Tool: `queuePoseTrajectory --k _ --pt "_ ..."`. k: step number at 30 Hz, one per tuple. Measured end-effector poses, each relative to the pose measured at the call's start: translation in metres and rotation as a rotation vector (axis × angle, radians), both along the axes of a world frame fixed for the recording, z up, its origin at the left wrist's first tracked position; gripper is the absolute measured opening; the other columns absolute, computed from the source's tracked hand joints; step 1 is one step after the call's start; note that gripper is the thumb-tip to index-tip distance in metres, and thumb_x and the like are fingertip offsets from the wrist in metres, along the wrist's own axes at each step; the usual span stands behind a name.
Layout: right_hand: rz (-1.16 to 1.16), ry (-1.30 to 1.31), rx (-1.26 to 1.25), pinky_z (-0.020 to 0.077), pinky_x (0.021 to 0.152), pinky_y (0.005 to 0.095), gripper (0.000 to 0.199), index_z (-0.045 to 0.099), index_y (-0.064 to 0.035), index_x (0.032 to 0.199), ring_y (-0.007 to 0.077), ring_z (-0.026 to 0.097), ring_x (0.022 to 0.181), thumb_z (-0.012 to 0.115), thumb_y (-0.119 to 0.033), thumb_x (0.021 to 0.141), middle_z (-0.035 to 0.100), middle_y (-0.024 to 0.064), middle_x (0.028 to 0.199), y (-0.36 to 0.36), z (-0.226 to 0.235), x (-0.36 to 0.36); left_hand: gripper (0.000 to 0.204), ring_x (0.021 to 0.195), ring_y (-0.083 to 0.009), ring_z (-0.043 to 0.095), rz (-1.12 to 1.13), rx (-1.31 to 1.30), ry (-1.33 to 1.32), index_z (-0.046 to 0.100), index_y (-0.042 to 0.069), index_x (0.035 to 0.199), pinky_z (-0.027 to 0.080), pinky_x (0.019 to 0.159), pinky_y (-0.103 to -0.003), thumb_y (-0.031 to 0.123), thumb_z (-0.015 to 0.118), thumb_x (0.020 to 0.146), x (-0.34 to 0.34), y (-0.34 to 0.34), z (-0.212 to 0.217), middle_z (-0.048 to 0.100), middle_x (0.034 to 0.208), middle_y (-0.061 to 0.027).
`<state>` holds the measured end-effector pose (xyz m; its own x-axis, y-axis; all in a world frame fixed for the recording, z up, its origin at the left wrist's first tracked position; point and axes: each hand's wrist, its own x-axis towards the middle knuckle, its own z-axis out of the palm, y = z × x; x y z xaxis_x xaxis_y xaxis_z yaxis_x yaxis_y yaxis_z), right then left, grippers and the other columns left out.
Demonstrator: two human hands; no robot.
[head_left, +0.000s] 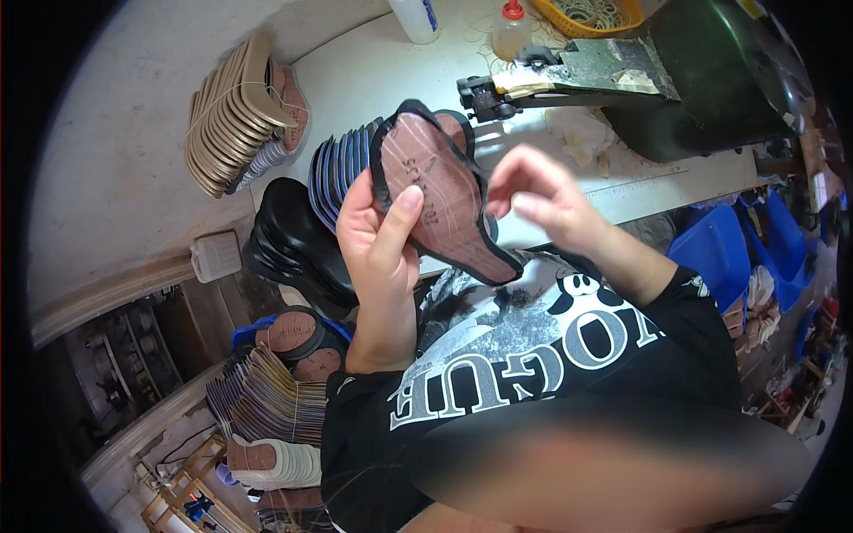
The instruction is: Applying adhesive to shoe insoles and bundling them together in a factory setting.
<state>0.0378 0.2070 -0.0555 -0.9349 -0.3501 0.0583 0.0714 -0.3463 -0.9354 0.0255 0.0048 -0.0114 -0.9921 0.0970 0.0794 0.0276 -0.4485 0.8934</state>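
A shoe insole (440,173) with a brown striped face, handwritten marks and a black wrapped edge is held up in front of my chest. My left hand (380,253) grips its left side, thumb flat on the brown face and fingers behind. Close to the insole's right edge is my right hand (546,200), its fingers curled and slightly blurred, with thumb and index finger apart. Whether a fingertip touches that edge is hard to make out. Just behind my left hand, a row of black and blue-edged insoles (338,169) stands on the white table (355,75).
A green-and-black sewing machine (613,75) extends from the right. Tied gold insoles (233,115) and black shoe pieces (293,235) lie left. At the back are a red-capped bottle (513,35) and yellow basket (582,25). Blue bins (711,249) stand right; insole bundles (267,391) lower left.
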Motion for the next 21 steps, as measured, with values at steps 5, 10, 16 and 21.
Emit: queuePoseTrajectory --k 5,10,16,21 --pt "0.515 -0.227 0.12 0.0429 0.098 0.0359 0.049 0.05 0.0011 0.126 0.0195 0.056 0.112 0.064 -0.029 0.09 0.062 0.0125 0.116 -0.011 -0.01 0.028 0.03 0.092 -0.0124 0.063 -0.2 -0.091 -0.11 0.055 -0.006 0.117 0.049 0.084 -0.025 0.005 0.059 0.09 -0.029 0.019 -0.013 0.066 0.105 -0.0102" --pt "0.423 -0.025 0.298 0.0469 0.091 0.0313 0.042 0.057 0.0014 0.116 0.0148 0.06 0.099 0.06 -0.033 0.094 0.066 0.0092 0.105 0.002 -0.006 0.008 0.028 0.089 -0.0094 0.061 -0.367 -0.13 -0.18 0.057 -0.005 0.115 0.048 0.081 -0.023 0.01 0.058 0.093 -0.062 0.021 -0.014 0.066 0.1 -0.0076" --pt "-0.042 -0.193 -0.111 0.052 0.082 0.0299 0.042 0.059 0.0014 0.113 0.0187 0.067 0.085 0.058 -0.036 0.094 0.066 0.0117 0.102 0.013 -0.005 -0.022 0.025 0.085 -0.0071 0.059 -0.551 -0.317 -0.196 0.061 -0.004 0.109 0.047 0.077 -0.021 0.014 0.061 0.092 -0.083 0.019 -0.01 0.066 0.096 -0.0037" --pt "-0.119 -0.321 -0.109 0.0531 0.072 0.0251 0.036 0.062 0.0011 0.109 0.0155 0.068 0.081 0.056 -0.03 0.093 0.068 0.0096 0.098 -0.005 0.007 -0.032 0.021 0.063 -0.0046 0.054 -0.505 -0.64 -0.192 0.066 0.002 0.082 0.042 0.057 -0.02 0.021 0.07 0.086 -0.11 0.023 -0.006 0.063 0.072 0.0"
